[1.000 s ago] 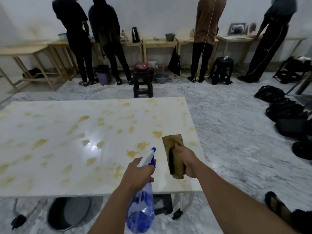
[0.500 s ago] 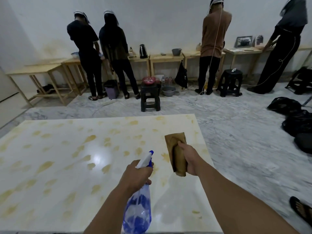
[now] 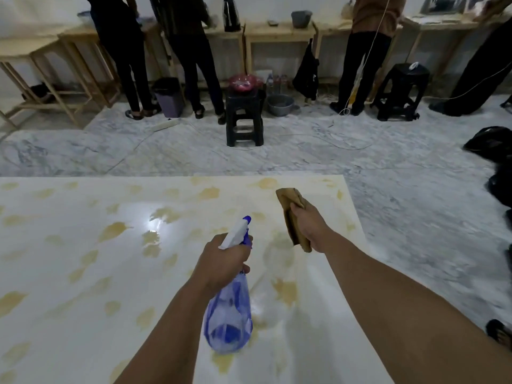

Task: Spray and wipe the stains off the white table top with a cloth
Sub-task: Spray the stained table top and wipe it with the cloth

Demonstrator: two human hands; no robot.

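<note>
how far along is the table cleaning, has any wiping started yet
Done: nothing wiped; yellow stains cover the white table top. In hand: left hand holds the spray bottle, right hand grips the brown cloth above the surface. Left: spraying and wiping everything.

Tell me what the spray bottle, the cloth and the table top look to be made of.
Spray bottle: thin translucent blue plastic, going by the table showing through its body; the trigger head is opaque white plastic.
Cloth: soft brown fabric, matte; it folds and droops limply from the right hand.
Table top: hard, glossy white slab, perhaps laminate or stone; a lamp glares off it between yellow stains.
</note>
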